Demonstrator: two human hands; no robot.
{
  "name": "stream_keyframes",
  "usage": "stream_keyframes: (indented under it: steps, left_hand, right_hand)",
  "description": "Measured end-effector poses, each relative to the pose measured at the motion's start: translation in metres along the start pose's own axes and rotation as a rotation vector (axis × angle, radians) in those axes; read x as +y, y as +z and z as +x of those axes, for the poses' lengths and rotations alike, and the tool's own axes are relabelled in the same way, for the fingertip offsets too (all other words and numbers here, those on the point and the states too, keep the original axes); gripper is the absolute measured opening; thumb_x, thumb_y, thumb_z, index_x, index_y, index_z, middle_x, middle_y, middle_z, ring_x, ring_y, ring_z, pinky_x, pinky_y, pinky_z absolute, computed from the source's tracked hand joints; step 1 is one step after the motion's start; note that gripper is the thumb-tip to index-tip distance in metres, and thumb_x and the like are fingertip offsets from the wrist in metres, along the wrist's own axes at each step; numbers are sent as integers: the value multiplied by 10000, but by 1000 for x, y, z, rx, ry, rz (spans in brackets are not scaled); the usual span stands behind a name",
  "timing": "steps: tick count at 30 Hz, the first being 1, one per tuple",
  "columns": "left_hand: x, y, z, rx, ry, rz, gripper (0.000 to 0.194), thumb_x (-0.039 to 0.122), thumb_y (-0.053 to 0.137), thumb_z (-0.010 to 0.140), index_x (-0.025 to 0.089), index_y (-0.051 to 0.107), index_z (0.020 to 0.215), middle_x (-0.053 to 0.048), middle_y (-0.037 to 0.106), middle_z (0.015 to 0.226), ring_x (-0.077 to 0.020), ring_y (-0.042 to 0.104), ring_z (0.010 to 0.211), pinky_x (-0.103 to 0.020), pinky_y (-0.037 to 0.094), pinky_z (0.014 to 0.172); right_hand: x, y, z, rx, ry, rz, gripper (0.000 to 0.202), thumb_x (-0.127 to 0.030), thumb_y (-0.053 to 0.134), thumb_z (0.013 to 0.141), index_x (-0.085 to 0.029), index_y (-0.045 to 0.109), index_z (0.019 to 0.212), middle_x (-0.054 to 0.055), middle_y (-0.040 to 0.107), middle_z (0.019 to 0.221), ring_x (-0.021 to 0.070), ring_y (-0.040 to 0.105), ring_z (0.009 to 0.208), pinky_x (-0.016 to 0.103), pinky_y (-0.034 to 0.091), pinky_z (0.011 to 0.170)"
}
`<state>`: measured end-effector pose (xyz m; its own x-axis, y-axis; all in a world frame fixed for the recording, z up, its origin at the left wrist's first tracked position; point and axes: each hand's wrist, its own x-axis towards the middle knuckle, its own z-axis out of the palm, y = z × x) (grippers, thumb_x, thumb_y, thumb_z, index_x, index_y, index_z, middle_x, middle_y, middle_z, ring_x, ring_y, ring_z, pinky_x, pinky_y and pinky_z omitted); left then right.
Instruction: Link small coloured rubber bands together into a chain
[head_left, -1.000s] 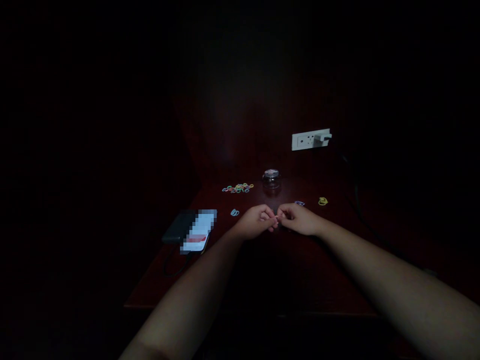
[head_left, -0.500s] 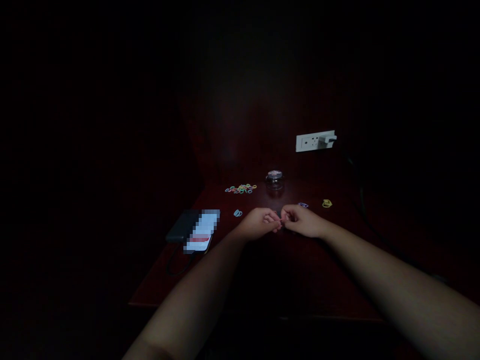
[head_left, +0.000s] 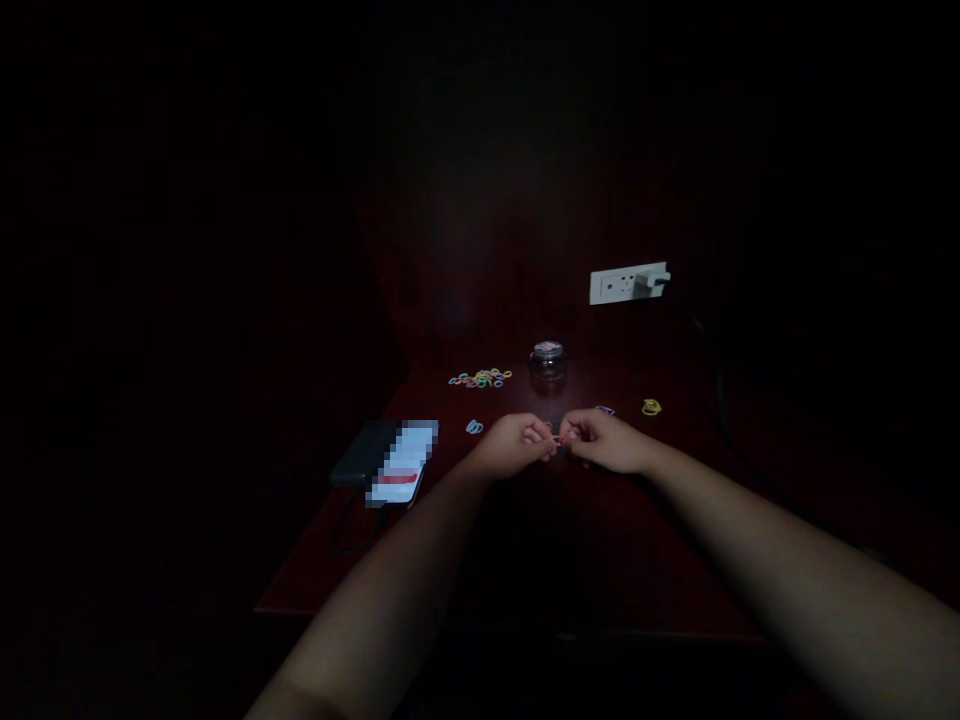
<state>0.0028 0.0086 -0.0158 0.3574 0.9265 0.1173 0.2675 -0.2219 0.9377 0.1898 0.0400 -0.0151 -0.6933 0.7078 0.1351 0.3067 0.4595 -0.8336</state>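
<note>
Between my fingertips, low over the table, is a small reddish rubber band (head_left: 558,439). My left hand (head_left: 517,445) pinches it from one side and my right hand (head_left: 606,442) from the other, both closed. Just behind my hands, part of another reddish band shows on the table. A few purple bands (head_left: 604,410) lie beyond my right hand, partly hidden by it. Yellow bands (head_left: 652,407) are grouped further right. Light blue bands (head_left: 474,427) rest left of my left hand, and a mixed-colour pile of bands (head_left: 481,379) lies behind them.
A clear lidded jar (head_left: 548,362) stands at the back of the dark red table (head_left: 525,560). On the left lie a phone (head_left: 405,463) with a lit screen and a dark box-like device (head_left: 363,455) with a cable. A wall socket (head_left: 628,284) holds a plug; a dark cable hangs at right.
The fingertips of my two hands have drawn slightly apart, and more of the reddish band shows between them. The things on the table stay in place.
</note>
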Motion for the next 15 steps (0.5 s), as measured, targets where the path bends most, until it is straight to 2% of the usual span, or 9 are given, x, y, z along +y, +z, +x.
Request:
stream_keyframes:
  steps: [9, 12, 15]
  left_hand:
    - [-6, -2, 1, -33, 45, 39, 100, 175, 606, 721, 91, 569, 762, -83, 673, 735, -108, 617, 646, -207, 460, 602]
    - [-6, -2, 1, -28, 31, 4, 154, 205, 639, 707, 89, 564, 776, -87, 671, 748, -111, 614, 657, -213, 457, 613]
    - [-2, -1, 1, -24, 0, -12, 241, 308, 620, 748, 83, 579, 826, -93, 671, 777, -102, 604, 645, -198, 434, 587]
  right_hand:
    - [-5, -2, -3, 75, 18, -45, 46, -201, 502, 709, -157, 495, 722, -40, 499, 525, 76, 460, 436, 179, 319, 408]
    - [-7, -2, -3, 80, -6, -40, 66, -214, 517, 712, -151, 506, 731, -37, 499, 539, 74, 455, 452, 182, 322, 421]
    - [-9, -1, -3, 100, -50, -26, 84, -226, 534, 712, -145, 517, 729, -30, 499, 562, 73, 449, 484, 188, 337, 449]
